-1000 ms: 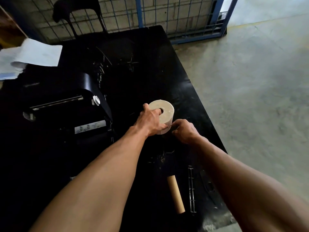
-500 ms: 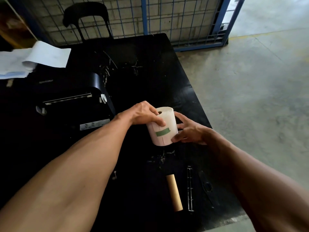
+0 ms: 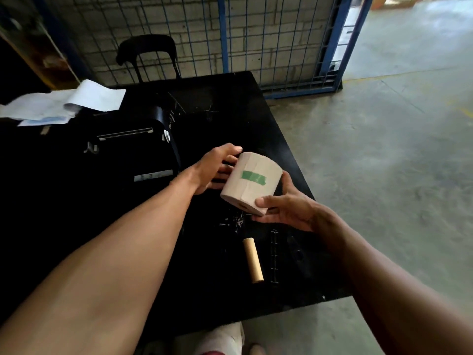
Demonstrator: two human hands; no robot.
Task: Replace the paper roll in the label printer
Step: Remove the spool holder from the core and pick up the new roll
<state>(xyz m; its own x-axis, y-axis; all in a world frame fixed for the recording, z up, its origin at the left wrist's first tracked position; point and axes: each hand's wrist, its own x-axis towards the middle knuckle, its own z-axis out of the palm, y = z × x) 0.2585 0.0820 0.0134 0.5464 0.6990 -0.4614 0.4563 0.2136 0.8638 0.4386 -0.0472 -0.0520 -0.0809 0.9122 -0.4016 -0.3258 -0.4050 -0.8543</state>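
Note:
A beige paper roll [image 3: 252, 184] with a green tape strip across its side is held above the black table [image 3: 230, 103], tilted so its core hole faces down toward me. My left hand [image 3: 213, 170] grips its far left end. Cupping the near right end from below is my right hand [image 3: 284, 204]. The black label printer [image 3: 138, 152] stands to the left with its lid up. An empty cardboard core [image 3: 253, 260] lies on the table nearer to me.
White paper sheets [image 3: 76, 103] lie at the table's far left. A thin metal rack piece [image 3: 274, 254] rests right of the core. A black chair [image 3: 148, 53] and a blue wire cage [image 3: 256, 42] stand behind the table. Concrete floor stretches to the right.
The roll has been lifted off the table and tipped over, so its taped side now faces up. My right hand has closed in under it.

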